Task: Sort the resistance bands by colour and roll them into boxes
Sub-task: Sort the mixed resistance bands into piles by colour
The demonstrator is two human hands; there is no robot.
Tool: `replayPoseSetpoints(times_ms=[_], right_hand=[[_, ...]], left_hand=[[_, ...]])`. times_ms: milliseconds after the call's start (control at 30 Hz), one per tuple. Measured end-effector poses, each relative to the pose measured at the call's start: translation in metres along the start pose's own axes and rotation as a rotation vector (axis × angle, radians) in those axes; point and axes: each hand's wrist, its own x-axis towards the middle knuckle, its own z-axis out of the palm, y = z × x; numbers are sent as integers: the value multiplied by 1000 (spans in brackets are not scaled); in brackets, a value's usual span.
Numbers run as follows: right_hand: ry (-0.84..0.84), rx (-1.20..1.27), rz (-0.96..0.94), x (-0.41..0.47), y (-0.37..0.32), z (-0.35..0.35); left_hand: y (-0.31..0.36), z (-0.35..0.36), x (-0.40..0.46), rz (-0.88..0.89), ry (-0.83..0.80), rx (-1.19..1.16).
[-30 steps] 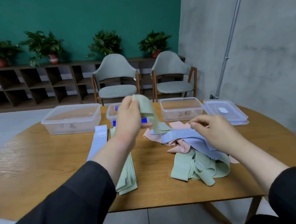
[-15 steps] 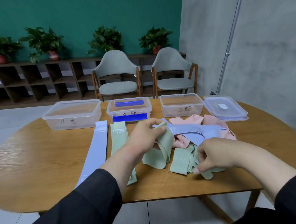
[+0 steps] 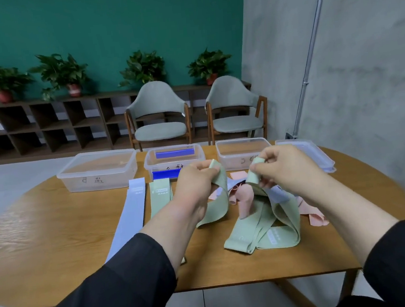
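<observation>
Teal wall, grey concrete wall and a low dark shelf with potted plants [image 3: 60, 73] back the room; two grey chairs [image 3: 159, 115] stand behind a round wooden table [image 3: 56, 241]. Along its far edge sit three clear boxes: the left box [image 3: 98, 170] bears a handwritten mark like "P" with more I cannot read, the middle box [image 3: 173, 159] has a blue label and smudged writing, the right box [image 3: 242, 153] a mark like "C". A lid [image 3: 315, 152] lies just right of them. A lilac band [image 3: 132, 217] lies flat beside a flat green stack [image 3: 160, 194] with small illegible print. Right of these is a loose heap of pink bands [image 3: 246, 198] and green bands [image 3: 268, 236].

Both forearms reach forward in dark sleeves. The left hand [image 3: 196, 181] is raised, pinching the top of a green band [image 3: 222, 201] that hangs to the table. The right hand [image 3: 289, 167], level with it, pinches a second band [image 3: 254, 175] rising from the heap.
</observation>
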Motion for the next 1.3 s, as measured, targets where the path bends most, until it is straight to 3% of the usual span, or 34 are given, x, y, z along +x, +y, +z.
replayPoseSetpoints(times_ms=[233, 667, 767, 867, 933, 1033, 1300], right_hand=[[117, 129, -55, 17, -29, 2], [20, 410, 20, 17, -31, 8], [24, 298, -29, 18, -28, 5], [151, 119, -88, 23, -17, 6], [65, 83, -87, 25, -7, 8], [-91, 139, -132, 26, 5, 12], [81, 313, -316, 29, -19, 5]], left_hand=[[36, 18, 1, 163, 25, -49], [16, 25, -14, 301, -306, 43], [16, 22, -12, 328, -251, 78], [23, 18, -6, 310, -153, 106], [31, 19, -4, 335, -157, 120], [46, 22, 0, 418, -159, 189], [82, 26, 4, 534, -135, 156]])
